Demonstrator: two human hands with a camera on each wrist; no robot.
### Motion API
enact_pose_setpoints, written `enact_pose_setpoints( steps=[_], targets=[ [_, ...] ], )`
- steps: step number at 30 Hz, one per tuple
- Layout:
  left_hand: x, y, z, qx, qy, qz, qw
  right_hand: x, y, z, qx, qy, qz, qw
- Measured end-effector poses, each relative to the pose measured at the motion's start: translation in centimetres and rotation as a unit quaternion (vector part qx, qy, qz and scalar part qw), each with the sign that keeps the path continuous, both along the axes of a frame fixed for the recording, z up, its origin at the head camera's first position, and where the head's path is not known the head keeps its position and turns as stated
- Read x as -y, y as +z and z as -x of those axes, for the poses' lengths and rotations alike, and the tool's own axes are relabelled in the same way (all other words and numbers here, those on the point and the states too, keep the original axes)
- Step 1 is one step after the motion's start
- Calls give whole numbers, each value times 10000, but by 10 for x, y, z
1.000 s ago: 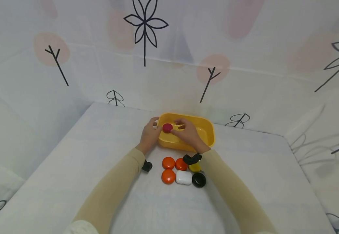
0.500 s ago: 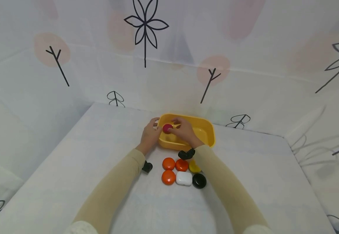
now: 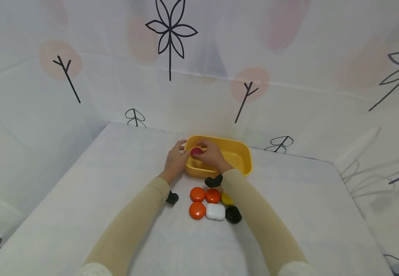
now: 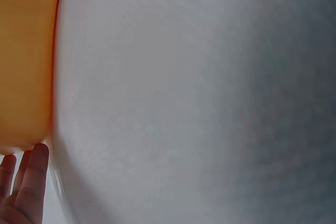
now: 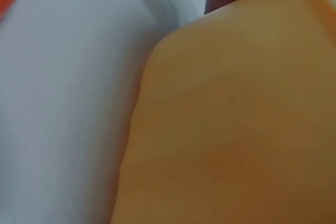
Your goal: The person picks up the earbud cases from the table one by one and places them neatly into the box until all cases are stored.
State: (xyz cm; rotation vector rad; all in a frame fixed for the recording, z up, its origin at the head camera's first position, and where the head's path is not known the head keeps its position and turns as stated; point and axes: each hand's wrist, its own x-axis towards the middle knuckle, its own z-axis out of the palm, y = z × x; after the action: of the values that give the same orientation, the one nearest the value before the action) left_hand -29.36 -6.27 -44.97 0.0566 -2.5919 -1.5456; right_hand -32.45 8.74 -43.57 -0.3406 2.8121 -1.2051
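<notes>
A yellow plastic tray (image 3: 243, 156) stands near the back of the table in the head view. My left hand (image 3: 174, 164) holds its left end; in the left wrist view its fingers (image 4: 33, 179) lie against the outer wall. Inside the tray's left part is a glossy dark-red round piece (image 3: 195, 151). The thumb and fingers of my right hand (image 3: 214, 156) are around that piece, partly covering it. The right wrist view is mostly filled by the tray's side wall (image 5: 226, 114), so the right fingers are hidden there.
In front of the tray lie several glossy pieces: orange rounds (image 3: 197, 210), a white rounded rectangle (image 3: 215, 211), a black round (image 3: 233, 214) and a yellow piece (image 3: 227, 198) partly under the right sleeve. A patterned cloth wall (image 3: 199, 103) rises behind the table.
My right hand has moved left inside the tray and its fingers have closed round the dark-red piece. The left hand and the tray have stayed in place.
</notes>
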Motion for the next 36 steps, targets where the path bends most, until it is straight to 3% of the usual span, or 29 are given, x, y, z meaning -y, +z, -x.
enact_pose_setpoints(
  steps=[12, 22, 36],
  targets=[
    [-1, -2, 3, 136, 34, 38, 9999, 3, -4, 0, -69, 18, -848, 9964],
    [-2, -4, 5, 122, 114, 118, 9998, 5, -2, 2, 138, 47, -1132, 9935],
    [-1, -2, 3, 113, 122, 129, 9998, 5, -3, 3, -14, 121, -1309, 9913]
  ],
)
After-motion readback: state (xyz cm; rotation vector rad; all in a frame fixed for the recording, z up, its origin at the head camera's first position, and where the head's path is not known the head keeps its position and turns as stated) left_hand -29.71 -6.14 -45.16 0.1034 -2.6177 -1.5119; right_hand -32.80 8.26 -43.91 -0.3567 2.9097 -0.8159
